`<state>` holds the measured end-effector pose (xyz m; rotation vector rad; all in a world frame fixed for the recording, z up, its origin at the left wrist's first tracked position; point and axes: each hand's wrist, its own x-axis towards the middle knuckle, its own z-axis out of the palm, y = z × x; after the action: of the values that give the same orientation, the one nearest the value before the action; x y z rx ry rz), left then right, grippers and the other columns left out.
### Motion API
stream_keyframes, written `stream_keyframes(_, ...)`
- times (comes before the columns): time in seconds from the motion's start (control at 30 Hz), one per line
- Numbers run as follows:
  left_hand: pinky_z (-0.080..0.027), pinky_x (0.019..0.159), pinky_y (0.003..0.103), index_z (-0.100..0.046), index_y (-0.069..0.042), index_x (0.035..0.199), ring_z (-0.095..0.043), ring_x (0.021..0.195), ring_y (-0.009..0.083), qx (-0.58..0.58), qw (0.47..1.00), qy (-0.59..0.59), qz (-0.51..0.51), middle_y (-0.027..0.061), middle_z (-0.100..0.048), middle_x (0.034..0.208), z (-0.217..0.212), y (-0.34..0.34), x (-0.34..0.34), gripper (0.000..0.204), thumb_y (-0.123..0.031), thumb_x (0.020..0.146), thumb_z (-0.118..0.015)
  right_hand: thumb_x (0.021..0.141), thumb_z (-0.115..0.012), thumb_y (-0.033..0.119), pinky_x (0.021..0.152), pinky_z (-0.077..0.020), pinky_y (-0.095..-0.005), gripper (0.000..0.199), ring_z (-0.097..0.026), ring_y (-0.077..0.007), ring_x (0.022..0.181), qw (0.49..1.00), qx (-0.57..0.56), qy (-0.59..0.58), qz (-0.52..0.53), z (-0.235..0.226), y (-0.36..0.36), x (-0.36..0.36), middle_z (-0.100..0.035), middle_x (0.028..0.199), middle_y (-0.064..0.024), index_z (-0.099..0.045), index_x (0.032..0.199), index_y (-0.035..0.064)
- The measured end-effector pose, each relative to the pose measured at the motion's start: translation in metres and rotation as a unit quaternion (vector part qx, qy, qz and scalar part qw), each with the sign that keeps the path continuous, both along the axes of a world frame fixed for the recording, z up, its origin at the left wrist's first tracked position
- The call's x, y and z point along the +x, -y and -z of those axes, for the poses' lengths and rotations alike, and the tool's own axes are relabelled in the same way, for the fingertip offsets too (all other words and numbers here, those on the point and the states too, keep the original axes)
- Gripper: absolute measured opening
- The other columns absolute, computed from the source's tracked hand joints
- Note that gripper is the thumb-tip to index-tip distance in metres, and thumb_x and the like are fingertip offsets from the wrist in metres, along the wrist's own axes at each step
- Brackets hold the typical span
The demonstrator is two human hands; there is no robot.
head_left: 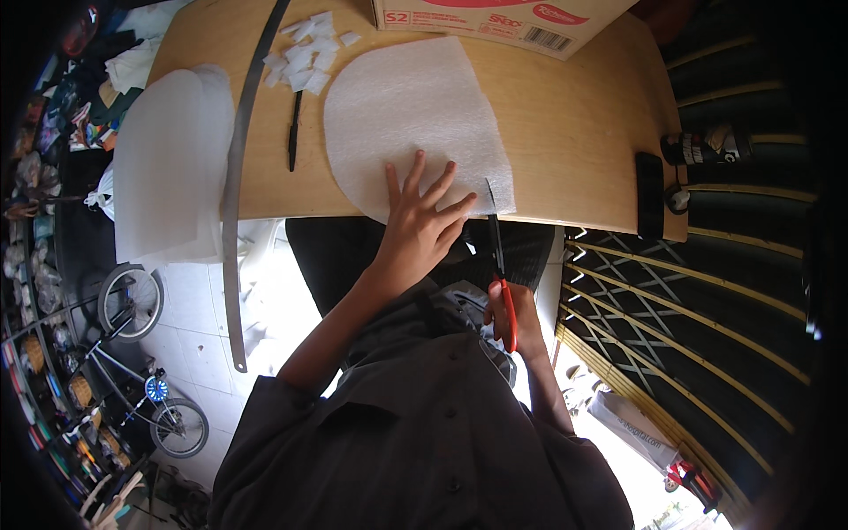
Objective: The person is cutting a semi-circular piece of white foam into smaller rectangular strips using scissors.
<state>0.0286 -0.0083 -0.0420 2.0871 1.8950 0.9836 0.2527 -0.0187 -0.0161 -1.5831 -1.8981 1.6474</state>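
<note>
A white foam sheet (402, 106) with a rounded left side lies on the wooden table (574, 132), reaching its near edge. My left hand (420, 221) presses flat on the sheet's near part, fingers spread. In my right hand (521, 316) is a pair of scissors (508, 305) with red handles. Their dark blades point away from me and meet the sheet near its right edge; whether they are cutting through it I cannot tell.
Left of the sheet are a black pen (293, 132), small white foam pieces (305, 55), a long metal ruler (231, 212) overhanging the table, and stacked foam sheets (172, 168). A cardboard box (503, 22) stands at the back. A phone (650, 194) lies at the right edge.
</note>
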Motion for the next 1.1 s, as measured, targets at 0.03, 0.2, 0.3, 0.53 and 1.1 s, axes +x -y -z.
stream_keyframes(0.03, -0.016, 0.111, 0.075, -0.072, -0.022, 0.118, -0.029, 0.142, 0.0457, -0.001, 1.0, 0.001, 0.0, 0.0088, -0.047, 0.147, 0.0, 0.0, 0.0, 0.033, -0.014, 0.085, -0.073, 0.099, -0.036, 0.065, 0.039, -0.043, -0.0269, 0.08, -0.055, -0.0135, 0.037, 1.0, -0.012, -0.01, -0.004, 0.0, 0.0, 0.0, -0.053, 0.044, -0.0079, -0.056, 0.059, -0.0007)
stream_keyframes(0.2, -0.015, 0.111, 0.074, -0.073, -0.022, 0.116, -0.03, 0.142, 0.0458, -0.007, 1.0, 0.012, 0.002, 0.0088, -0.05, 0.145, -0.003, 0.0, -0.002, 0.031, -0.015, 0.086, -0.073, 0.093, -0.034, 0.074, 0.043, -0.0485, -0.0281, 0.084, -0.06, -0.0163, 0.043, 0.996, -0.068, -0.028, -0.048, -0.004, -0.009, 0.001, -0.072, 0.074, -0.0151, -0.058, 0.082, -0.0056)
stream_keyframes(0.3, -0.014, 0.112, 0.074, -0.074, -0.022, 0.115, -0.03, 0.142, 0.046, -0.005, 1.0, 0.028, 0.008, 0.0085, -0.051, 0.145, -0.002, 0.0, -0.002, 0.03, -0.015, 0.086, -0.073, 0.094, -0.033, 0.074, 0.043, -0.0486, -0.0279, 0.085, -0.061, -0.0169, 0.043, 0.996, -0.074, -0.023, -0.046, -0.002, -0.011, 0.001, -0.072, 0.074, -0.0163, -0.058, 0.084, -0.0063)
stream_keyframes(0.53, -0.009, 0.113, 0.073, -0.074, -0.02, 0.116, -0.029, 0.143, 0.0456, -0.019, 0.999, 0.037, 0.019, 0.0069, -0.051, 0.145, -0.006, 0.0, -0.004, 0.028, -0.016, 0.088, -0.071, 0.097, -0.025, 0.071, 0.041, -0.0444, -0.0271, 0.094, -0.057, -0.015, 0.039, 0.999, -0.024, 0.0, -0.036, -0.007, -0.015, -0.009, -0.059, 0.049, -0.0117, -0.068, 0.073, -0.0086)
stream_keyframes(1.1, -0.005, 0.114, 0.071, -0.072, -0.015, 0.116, -0.029, 0.144, 0.0416, -0.019, 0.995, 0.082, 0.044, 0.0078, -0.056, 0.14, -0.005, 0.002, 0.001, 0.029, -0.008, 0.089, -0.068, 0.097, -0.033, 0.069, 0.044, -0.05, -0.0304, 0.084, -0.061, -0.0191, 0.041, 0.998, -0.064, 0.016, -0.014, -0.009, -0.033, -0.013, -0.06, 0.051, -0.0118, -0.059, 0.064, -0.0039)
